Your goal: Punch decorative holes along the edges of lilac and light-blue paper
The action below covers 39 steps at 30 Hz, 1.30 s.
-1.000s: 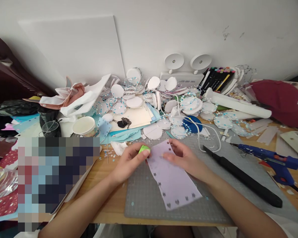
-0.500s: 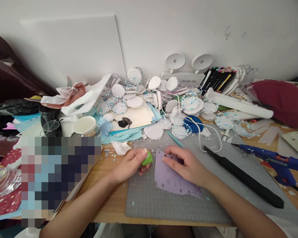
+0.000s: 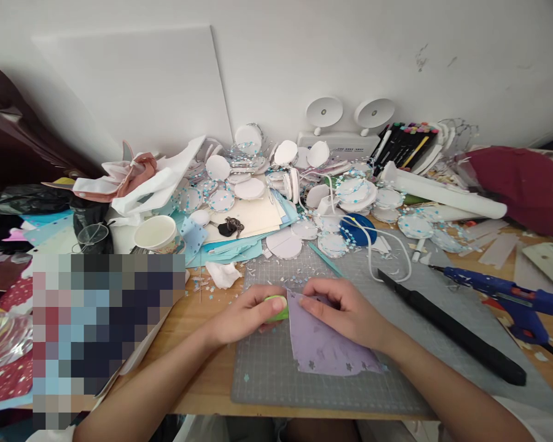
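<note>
My left hand [image 3: 253, 313] is closed around a small lime-green craft punch [image 3: 277, 309], thumb pressed on top of it. The punch sits against the upper left edge of a purple sheet of paper [image 3: 320, 341]. Small flower- or star-shaped holes run along the sheet's lower edge. My right hand [image 3: 345, 310] pinches the sheet near its top, thumb on the face toward me and the fingers curled behind. Under both hands lies a grey gridded cutting mat [image 3: 267, 383]. The punch's underside is hidden by my fingers.
A black utility knife [image 3: 461, 334] and a blue glue gun [image 3: 502, 294] lie at right. White discs with blue star garlands [image 3: 350, 190] pile up at the back. Keys [image 3: 230, 227] rest on paper sheets, near a paper cup [image 3: 155, 234]. A white cable [image 3: 408, 264] loops over the mat.
My left hand has brought the green punch right against the purple sheet's edge and its thumb has come down on it. The sheet has shifted slightly down and right.
</note>
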Available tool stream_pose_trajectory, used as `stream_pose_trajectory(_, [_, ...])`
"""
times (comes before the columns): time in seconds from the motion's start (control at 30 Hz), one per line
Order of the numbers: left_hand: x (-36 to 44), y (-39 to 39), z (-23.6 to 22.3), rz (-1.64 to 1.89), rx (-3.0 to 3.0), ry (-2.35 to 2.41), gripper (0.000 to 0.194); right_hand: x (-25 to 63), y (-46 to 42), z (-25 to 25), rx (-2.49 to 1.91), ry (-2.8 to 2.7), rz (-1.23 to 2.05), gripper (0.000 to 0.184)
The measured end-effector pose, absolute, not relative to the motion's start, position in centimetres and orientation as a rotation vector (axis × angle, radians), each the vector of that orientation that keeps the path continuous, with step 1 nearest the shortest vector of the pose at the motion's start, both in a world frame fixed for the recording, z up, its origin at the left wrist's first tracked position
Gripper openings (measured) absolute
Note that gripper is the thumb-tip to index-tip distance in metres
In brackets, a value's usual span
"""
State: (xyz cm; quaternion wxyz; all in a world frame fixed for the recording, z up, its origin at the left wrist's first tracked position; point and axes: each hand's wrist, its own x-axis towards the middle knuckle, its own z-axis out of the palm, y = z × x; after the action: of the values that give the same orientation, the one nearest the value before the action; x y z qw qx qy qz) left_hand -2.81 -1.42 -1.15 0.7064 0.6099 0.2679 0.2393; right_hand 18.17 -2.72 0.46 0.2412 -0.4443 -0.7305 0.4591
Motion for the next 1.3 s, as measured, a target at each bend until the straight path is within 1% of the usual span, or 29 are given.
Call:
stream_pose_trajectory(0.17, [-2.8, -1.4, -1.1, 0.537, 1.441, 0.605, 0.044, 18.1, -2.8, 0.2, -1.194, -2.07, 1.125, 0.025])
stream_pose_trajectory(0.3, [-2.7, -1.5, -1.0, 0.539, 1.433, 0.608, 0.038, 18.2, -2.9, 0.1, -1.093, -2.105, 1.002, 0.02])
stream_pose_trajectory(0.5, [-2.9, -1.6, -1.1, 0.554, 1.441, 0.579, 0.039, 18.5, -3.3, -0.1, -0.924, -2.161, 0.753, 0.014])
stream_pose_trajectory(0.67, [-3.1, -1.5, -1.6, 0.552, 1.446, 0.512, 0.044, 18.5, -3.3, -0.1, -0.839, -2.201, 0.562, 0.012])
stream_pose_trajectory(0.93, [-2.8, -1.6, -1.5, 0.497, 1.497, 0.547, 0.052, 18.1, -3.6, -0.4, -0.877, -2.257, 0.66, 0.019])
stream_pose_trajectory(1.13, [-2.7, -1.6, -1.8, 0.452, 1.477, 0.632, 0.048, 17.9, -3.5, -0.9, -0.876, -2.178, 0.796, 0.018])
stream_pose_trajectory(1.3, [-2.7, -1.7, -1.7, 0.467, 1.552, 0.63, 0.047, 17.7, -3.6, -1.0, -0.825, -2.251, 0.879, 0.02])
